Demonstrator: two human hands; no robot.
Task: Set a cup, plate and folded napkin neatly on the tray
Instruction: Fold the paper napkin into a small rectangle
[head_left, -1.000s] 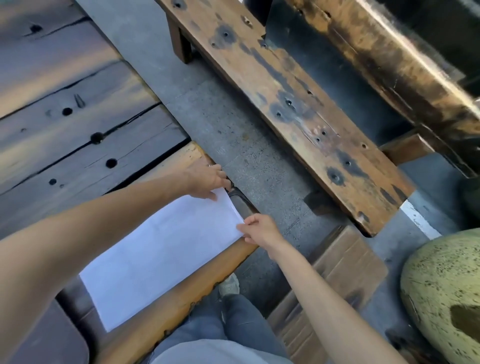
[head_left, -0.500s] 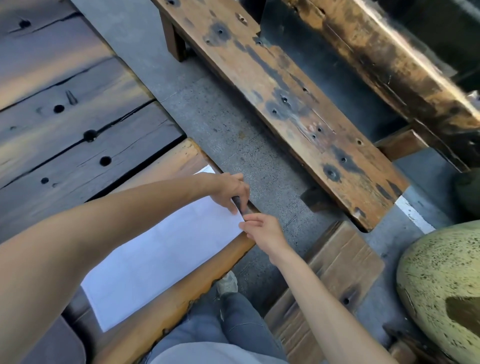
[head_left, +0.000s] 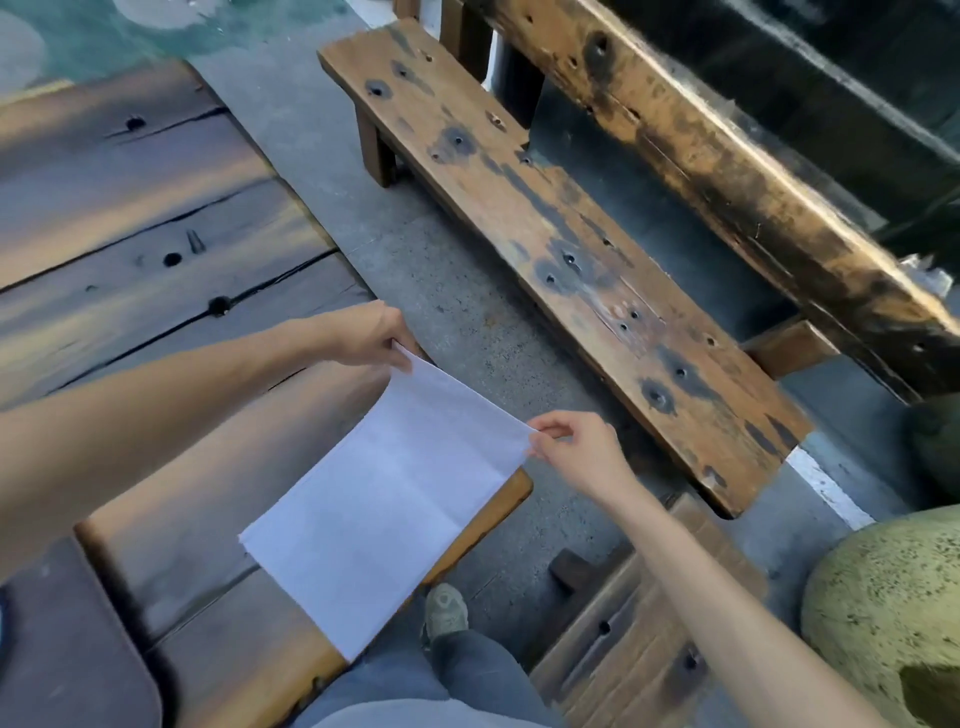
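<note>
— What are you seeing from where you're standing?

— The big surface (head_left: 156, 234) is filling the left side, dark weathered planks with holes and cracks in them. Across a strip of concrete floor (head_left: 447, 291) a long bench (head_left: 561, 249) is running away at an angle, stained and dotted with dark knots, and behind it a heavy scorched beam (head_left: 727, 171) is slanting the same way.

— Anything closer in?

— A second bench (head_left: 644, 623) is sitting low on the right, just beside the person's leg, and a pale speckled rounded thing (head_left: 883, 623) is bulging in at the right edge; I cannot tell what it is.

— And the napkin?

— The napkin (head_left: 384, 499) is lying near the corner of the surface, white and creased. Its near end is resting flat on the wood and overhanging the edge a little, while its far end is being held up off the surface.

— By both hands?

— Yes. The left hand (head_left: 363, 332) is pinching the far corner between thumb and curled fingers. The right hand (head_left: 576, 452) is pinching the other raised corner between thumb and forefinger, the rest of its fingers loosely bent. The paper is stretching taut between them.

— Anything smaller?

— A shoe (head_left: 445, 608) is showing below the surface edge, on the floor.
</note>
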